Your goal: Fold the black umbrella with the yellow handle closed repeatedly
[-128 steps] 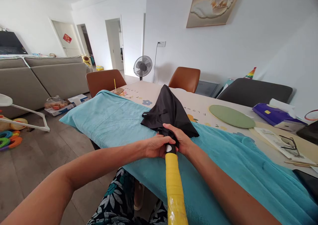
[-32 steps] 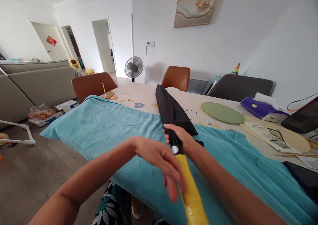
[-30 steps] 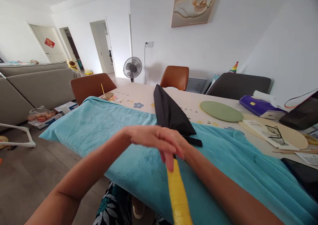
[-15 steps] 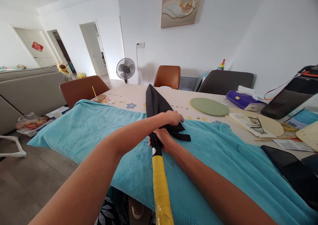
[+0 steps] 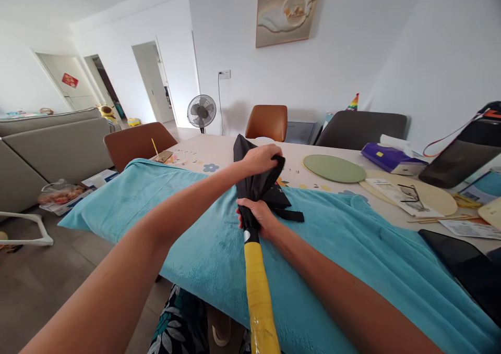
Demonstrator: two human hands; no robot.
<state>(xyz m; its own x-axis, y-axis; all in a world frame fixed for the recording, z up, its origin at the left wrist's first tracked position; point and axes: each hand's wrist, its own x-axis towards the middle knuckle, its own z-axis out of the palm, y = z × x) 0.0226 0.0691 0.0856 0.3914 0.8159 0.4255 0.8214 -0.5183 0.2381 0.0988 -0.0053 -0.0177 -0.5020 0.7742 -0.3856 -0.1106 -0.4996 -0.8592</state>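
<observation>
A black folded umbrella points away from me over the table, its yellow-wrapped handle running down toward my body. My right hand is wrapped around the umbrella just above the handle, at the base of the canopy. Higher up, my left hand pinches a fold of the black canopy fabric and holds it out to the right. A loose black strap lies on the blue blanket right of my right hand. Beneath the umbrella, the blanket covers the near part of the table.
At the right are a green round placemat, a purple tissue pack, eyeglasses on paper, a black bottle and a dark flat device. Chairs and a fan stand beyond the table.
My left hand has moved up and slightly left, lifting a canopy fold with it. My right hand keeps its grip at the canopy's base. The view has shifted slightly.
</observation>
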